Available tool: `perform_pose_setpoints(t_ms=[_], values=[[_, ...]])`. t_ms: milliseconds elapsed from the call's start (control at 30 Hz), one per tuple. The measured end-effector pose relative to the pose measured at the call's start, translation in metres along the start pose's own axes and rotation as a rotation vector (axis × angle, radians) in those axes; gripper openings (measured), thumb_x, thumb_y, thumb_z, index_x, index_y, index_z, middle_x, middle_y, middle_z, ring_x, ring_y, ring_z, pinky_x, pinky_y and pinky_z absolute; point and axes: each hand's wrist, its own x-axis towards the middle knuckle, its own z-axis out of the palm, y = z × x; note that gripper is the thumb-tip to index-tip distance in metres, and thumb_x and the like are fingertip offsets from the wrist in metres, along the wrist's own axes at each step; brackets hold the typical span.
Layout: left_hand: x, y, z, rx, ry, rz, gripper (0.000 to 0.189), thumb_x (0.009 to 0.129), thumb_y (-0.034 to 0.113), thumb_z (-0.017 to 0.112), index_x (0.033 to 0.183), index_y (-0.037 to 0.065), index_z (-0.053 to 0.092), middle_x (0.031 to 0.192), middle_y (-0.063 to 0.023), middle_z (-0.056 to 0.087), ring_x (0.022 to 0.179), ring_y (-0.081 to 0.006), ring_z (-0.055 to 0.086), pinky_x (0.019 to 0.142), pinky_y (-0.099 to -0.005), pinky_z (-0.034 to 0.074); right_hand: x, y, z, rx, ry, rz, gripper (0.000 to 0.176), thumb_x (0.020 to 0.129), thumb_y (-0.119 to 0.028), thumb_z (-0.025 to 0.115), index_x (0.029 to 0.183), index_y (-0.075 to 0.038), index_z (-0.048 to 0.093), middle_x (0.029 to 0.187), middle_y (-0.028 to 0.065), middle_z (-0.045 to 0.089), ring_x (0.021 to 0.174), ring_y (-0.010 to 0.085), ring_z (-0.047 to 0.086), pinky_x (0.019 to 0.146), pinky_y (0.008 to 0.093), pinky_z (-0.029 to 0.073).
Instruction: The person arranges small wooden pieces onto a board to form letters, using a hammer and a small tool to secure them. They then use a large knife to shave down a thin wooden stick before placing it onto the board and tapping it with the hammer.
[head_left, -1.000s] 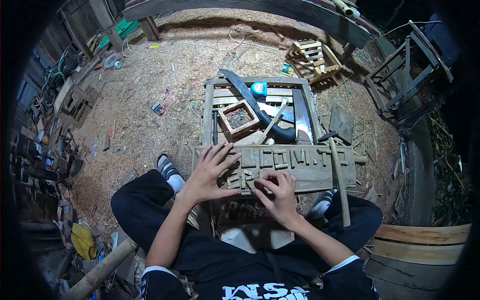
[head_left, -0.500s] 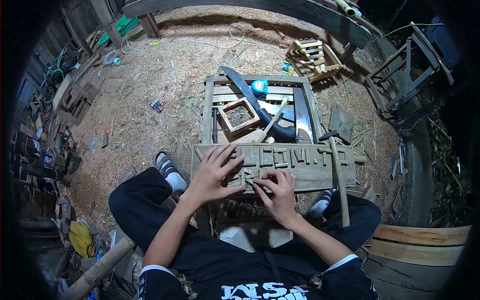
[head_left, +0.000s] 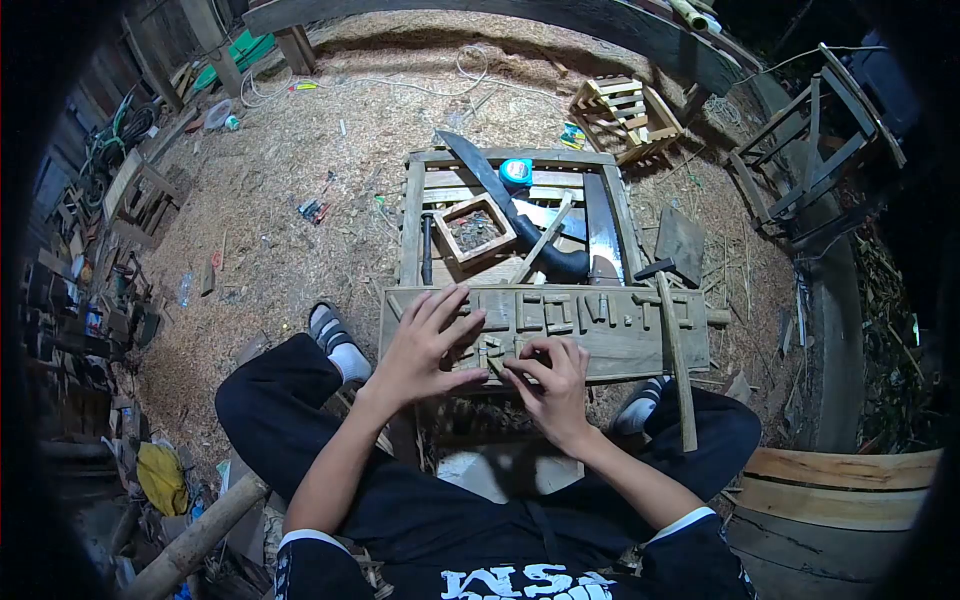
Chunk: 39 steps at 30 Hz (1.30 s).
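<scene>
A wooden board [head_left: 625,362] lies across in front of me, with short wood strips [head_left: 560,314] laid out on it in letter-like shapes. My left hand [head_left: 422,348] rests over the board's left part, fingers spread and thumb stretched toward a small wood strip [head_left: 497,367]. That strip sits by the fingertips of my right hand [head_left: 555,385], which is closed in a pinch on its end. Some strips under my left hand are hidden. Across the board's right end lies a hammer [head_left: 678,365], its handle pointing toward me.
Beyond the board, a slatted wooden frame [head_left: 412,220] holds a square wooden box [head_left: 445,235] of small bits, a machete [head_left: 470,160], a handsaw [head_left: 604,235] and a teal tape measure [head_left: 515,173]. A wooden crate [head_left: 660,118] stands farther back on the shavings-covered ground.
The small strip by my right fingertips has turned slightly at the board's near edge. My left hand has barely shifted, and the view has moved a little.
</scene>
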Motion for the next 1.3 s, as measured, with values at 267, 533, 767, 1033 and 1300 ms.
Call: perform_pose_setpoints(t_ms=[267, 533, 767, 1033, 1300], values=[[0.0, 0.003, 0.0, -0.015, 0.005, -0.013, 0.077, 0.082, 0.051, 0.079, 0.147, 0.016, 0.057, 0.158, -0.0205, 0.043, 0.148, -0.0377, 0.038, 0.122, -0.0542, 0.028, 0.0, -0.002, -0.003, 0.002, -0.025, 0.006, 0.022, 0.08, -0.015, 0.083, 0.101, -0.015, 0.077, 0.106, 0.0033, 0.063, 0.11, 0.0253, 0.056, 0.096, 0.0442, 0.036], [0.003, 0.011, 0.002, -0.031, 0.024, -0.032, 0.075, 0.079, 0.044, 0.08, 0.145, 0.016, 0.058, 0.156, -0.0186, 0.046, 0.148, -0.0363, 0.038, 0.122, -0.0549, 0.026, 0.0, 0.0, -0.003, 0.001, -0.034, 0.007, 0.023, 0.08, -0.016, 0.083, 0.102, -0.015, 0.077, 0.107, 0.0036, 0.063, 0.11, 0.0256, 0.056, 0.096, 0.0439, 0.036], [0.003, 0.016, 0.006, -0.016, 0.043, -0.055, 0.074, 0.078, 0.039, 0.081, 0.145, 0.014, 0.059, 0.158, -0.0161, 0.046, 0.149, -0.0345, 0.039, 0.122, -0.0524, 0.025, -0.001, -0.001, -0.002, -0.008, -0.026, 0.006, 0.023, 0.08, -0.016, 0.083, 0.101, -0.014, 0.077, 0.107, 0.0038, 0.063, 0.11, 0.0261, 0.056, 0.095, 0.0441, 0.036], [0.005, 0.009, 0.005, -0.057, 0.045, -0.045, 0.072, 0.081, 0.042, 0.081, 0.144, 0.013, 0.059, 0.155, -0.0159, 0.049, 0.146, -0.0338, 0.041, 0.12, -0.0522, 0.027, 0.0, 0.0, -0.001, -0.012, -0.02, -0.003, 0.023, 0.079, -0.017, 0.083, 0.102, -0.015, 0.078, 0.106, 0.0031, 0.063, 0.109, 0.0261, 0.057, 0.095, 0.0441, 0.036], [0.006, 0.015, 0.009, -0.088, 0.104, -0.094, 0.069, 0.079, 0.039, 0.084, 0.138, 0.01, 0.063, 0.151, -0.0158, 0.054, 0.145, -0.033, 0.044, 0.12, -0.0508, 0.029, -0.001, -0.001, 0.0, -0.022, -0.021, -0.006, 0.023, 0.079, -0.018, 0.083, 0.101, -0.016, 0.079, 0.106, 0.0024, 0.064, 0.11, 0.0257, 0.057, 0.095, 0.0443, 0.036]])
